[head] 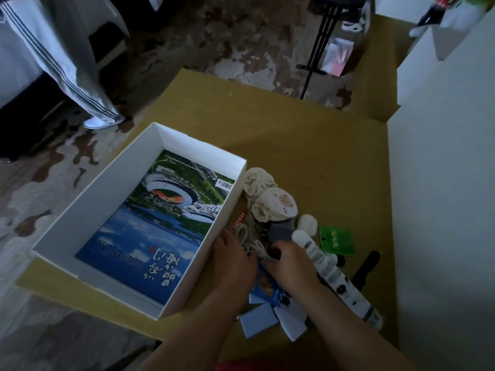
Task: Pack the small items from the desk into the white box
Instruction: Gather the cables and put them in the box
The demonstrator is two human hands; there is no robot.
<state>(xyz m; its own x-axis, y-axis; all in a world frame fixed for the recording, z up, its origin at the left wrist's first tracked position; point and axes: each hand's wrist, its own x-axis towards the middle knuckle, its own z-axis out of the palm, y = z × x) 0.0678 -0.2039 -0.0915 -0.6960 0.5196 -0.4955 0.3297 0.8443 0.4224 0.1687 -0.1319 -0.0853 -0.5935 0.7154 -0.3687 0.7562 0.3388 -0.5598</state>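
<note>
The white box [88, 207] stands open on the yellow-brown desk [308, 145]. A book [160, 226] with a stadium photo lies flat inside it. Right of the box lies a pile of small items: cream cloth pouches [270, 199], a white coiled cable [249, 241], a grey block [281, 231], a white printed tube [337, 279], a green card [336, 239] and blue-and-white paper pieces [270, 311]. My left hand [233, 259] rests beside the box's right wall, touching the pile. My right hand [289, 259] is curled over the cable and dark items; what it grips is hidden.
A white wall or cabinet [442, 183] borders the desk on the right. A black pen-like object [367, 266] lies near it. On the floor beyond the desk stand a black tripod [318, 46] and a person's striped trouser leg [67, 76].
</note>
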